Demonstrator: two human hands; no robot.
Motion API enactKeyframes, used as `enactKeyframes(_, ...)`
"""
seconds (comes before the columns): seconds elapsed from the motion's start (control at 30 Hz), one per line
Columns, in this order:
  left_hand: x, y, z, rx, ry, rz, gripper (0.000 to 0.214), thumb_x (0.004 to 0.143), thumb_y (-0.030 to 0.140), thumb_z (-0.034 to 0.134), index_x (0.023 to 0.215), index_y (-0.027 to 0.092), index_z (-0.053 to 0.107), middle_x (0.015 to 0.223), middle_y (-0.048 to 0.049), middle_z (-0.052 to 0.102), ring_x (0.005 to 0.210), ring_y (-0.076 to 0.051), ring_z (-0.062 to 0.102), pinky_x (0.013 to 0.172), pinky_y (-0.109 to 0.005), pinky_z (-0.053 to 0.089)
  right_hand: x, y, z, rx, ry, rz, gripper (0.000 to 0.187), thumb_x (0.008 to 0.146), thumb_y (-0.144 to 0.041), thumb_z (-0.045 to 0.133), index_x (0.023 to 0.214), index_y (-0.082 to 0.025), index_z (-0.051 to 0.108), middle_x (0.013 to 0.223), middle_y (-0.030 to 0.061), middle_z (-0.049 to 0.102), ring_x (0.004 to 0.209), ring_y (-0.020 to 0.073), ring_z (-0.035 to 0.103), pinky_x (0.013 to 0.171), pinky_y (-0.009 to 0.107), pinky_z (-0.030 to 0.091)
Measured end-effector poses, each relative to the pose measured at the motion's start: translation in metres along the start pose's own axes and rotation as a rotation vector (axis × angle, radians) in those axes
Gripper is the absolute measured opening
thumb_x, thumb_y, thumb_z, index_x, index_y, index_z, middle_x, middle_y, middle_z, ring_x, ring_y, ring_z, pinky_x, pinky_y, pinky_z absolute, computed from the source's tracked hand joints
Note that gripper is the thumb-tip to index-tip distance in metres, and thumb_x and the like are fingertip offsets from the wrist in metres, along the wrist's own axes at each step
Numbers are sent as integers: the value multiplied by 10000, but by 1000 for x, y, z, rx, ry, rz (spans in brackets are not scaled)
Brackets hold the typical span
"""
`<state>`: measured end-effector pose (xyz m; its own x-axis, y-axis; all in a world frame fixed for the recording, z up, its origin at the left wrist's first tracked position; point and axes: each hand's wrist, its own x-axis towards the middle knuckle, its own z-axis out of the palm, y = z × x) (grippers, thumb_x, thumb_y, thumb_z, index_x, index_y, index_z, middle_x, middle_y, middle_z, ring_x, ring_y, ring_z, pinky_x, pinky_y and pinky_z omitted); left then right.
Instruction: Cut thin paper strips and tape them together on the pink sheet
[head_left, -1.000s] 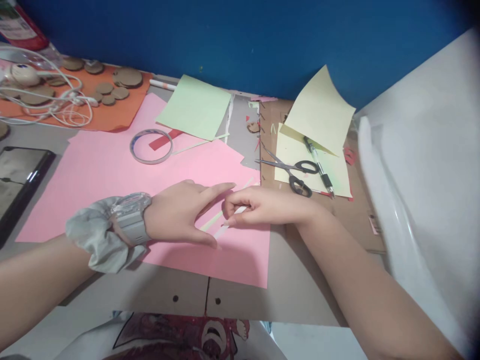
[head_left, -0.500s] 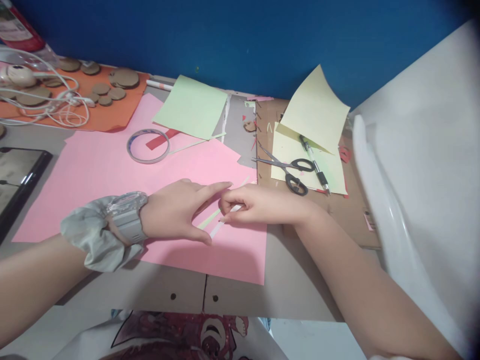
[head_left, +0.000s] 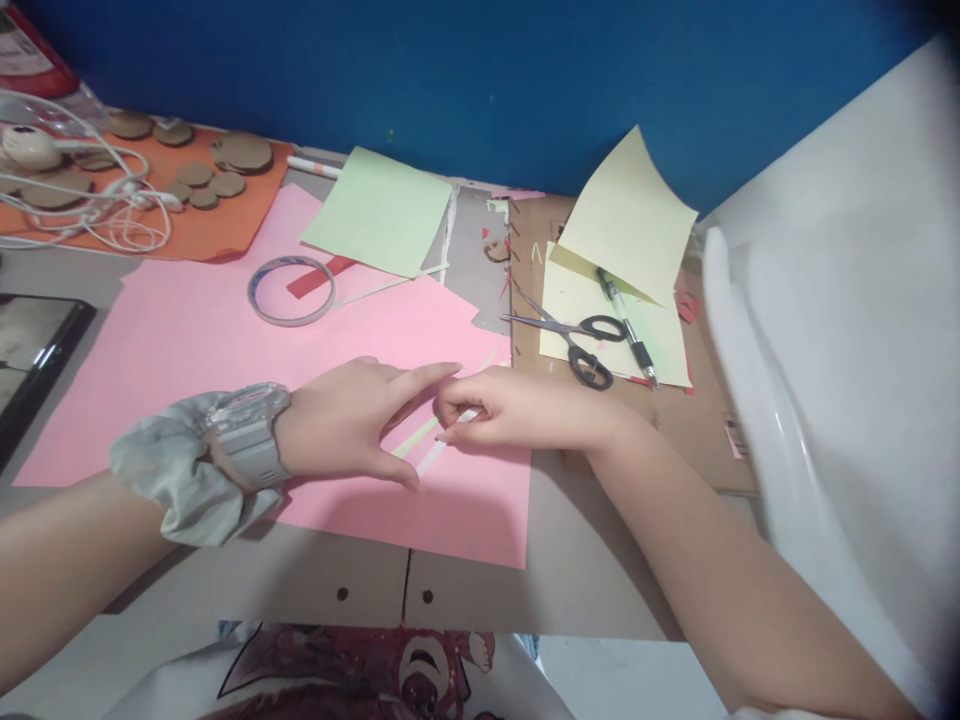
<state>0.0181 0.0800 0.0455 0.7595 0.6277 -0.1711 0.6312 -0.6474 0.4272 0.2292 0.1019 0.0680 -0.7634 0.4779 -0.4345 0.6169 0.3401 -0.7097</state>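
My left hand [head_left: 337, 418] lies palm down on a large pink sheet of paper [head_left: 195, 340], thumb and index finger spread apart. Against its fingertips sits my right hand [head_left: 517, 408], with curled fingers pinching a narrow white paper strip [head_left: 430, 459] that runs down to the left thumb. Beside the white one, a pale green strip [head_left: 414, 437] shows between the two hands. Their far ends are hidden under the fingers. Above the left hand, a roll of tape [head_left: 291, 321] rests on the pink sheet, touching a red paper piece [head_left: 307, 286].
Open scissors [head_left: 559, 327] and a pen [head_left: 630, 325] lie on yellow notes at the right, over cardboard [head_left: 705, 440]. A green note [head_left: 379, 212] is behind the tape. Earphones [head_left: 124, 225] and cardboard discs [head_left: 241, 153] cover orange paper at the left, near a tablet-like device [head_left: 37, 350].
The scene has shifted very slightly left in the view. Both hands keep the same pose and the strips stay in place between them.
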Motion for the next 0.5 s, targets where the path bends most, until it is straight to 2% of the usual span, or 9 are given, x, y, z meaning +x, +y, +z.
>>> enactKeyframes(0.23, 0, 1, -1, -3, 1, -8, 1006, 687, 694, 605, 1427, 148, 196, 793, 7, 581, 734, -201, 558, 701, -281, 338, -1, -4, 3, -52, 22, 33, 152, 809, -289, 500, 691, -200, 467, 634, -52, 491, 531, 84, 396, 482, 236, 245)
enactKeyframes(0.5, 1, 1, -1, 7, 0, -12, 979, 698, 711, 577, 1422, 165, 210, 759, 10, 584, 745, -215, 576, 693, -285, 345, -1, -2, 4, -73, 20, 36, 148, 822, -304, 483, 712, -205, 481, 648, -44, 509, 543, 89, 400, 488, 239, 230)
